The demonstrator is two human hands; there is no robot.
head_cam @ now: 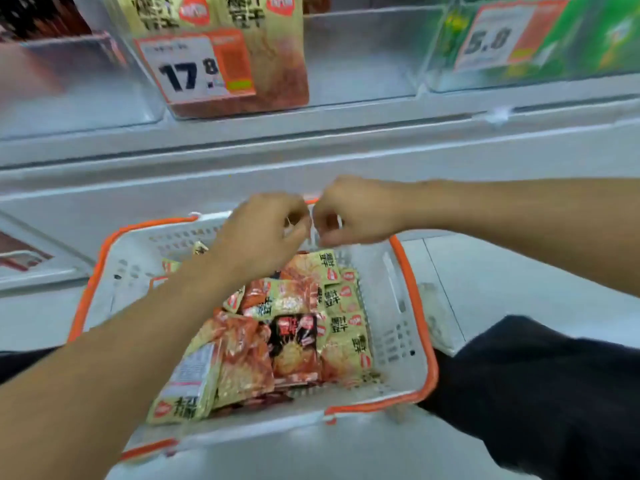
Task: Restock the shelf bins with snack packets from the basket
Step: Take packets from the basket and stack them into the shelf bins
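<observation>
Two hands: both over the far rim of the basket (420, 327), fingertips nearly meeting.
Left hand (258, 233): fingers curled, tips toward the right hand; blur hides whether they pinch anything, cannot tell.
Right hand (353, 211): fingers curled, thumb and forefinger close together at the far rim; contents of the pinch not readable, cannot tell.
Basket: white with orange rim, sits below the shelf edge (311, 157), partly on the person's lap.
Snack packets (294, 337): loose pile inside the basket, from its middle toward the near rim and the right wall; beige, orange and one black pack.
Packets vs fingers: pile lies below and nearer than both sets of fingers; top beige pack just under the right hand, contact unclear.
Left forearm: crosses over the left part of the pile.
Shelf bin (239, 60): clear, upper left of centre, same beige packets upright inside, price tag (194, 69) reads 17.8.
Neighbour bin (360, 53): clear, right of it.
Green bin (554, 36): far right, tag 5.8.
</observation>
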